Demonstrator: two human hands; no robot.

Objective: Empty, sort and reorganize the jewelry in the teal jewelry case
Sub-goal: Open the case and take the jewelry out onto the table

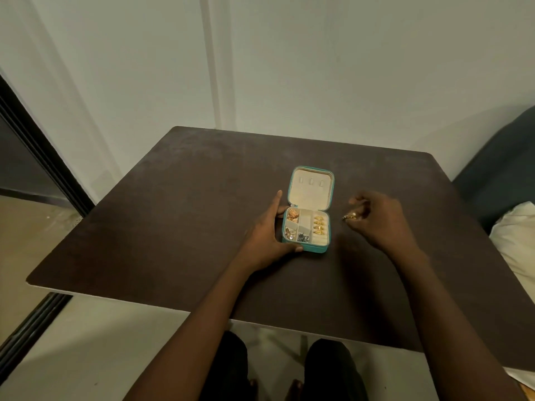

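Observation:
The teal jewelry case lies open in the middle of the dark table, its cream lid folded back. Several gold rings sit in the right-hand ring roll. Rose-gold pieces fill the top-left compartment, gold pieces the bottom-left, and silver pieces the bottom-middle. My left hand grips the case's left side, thumb at the front edge. My right hand hovers just right of the case, fingers pinched on a gold ring.
The dark brown table stands against a white wall. A dark cushioned seat and a white pillow lie to the right. A dark-framed glass door is at the left. My knees show under the near table edge.

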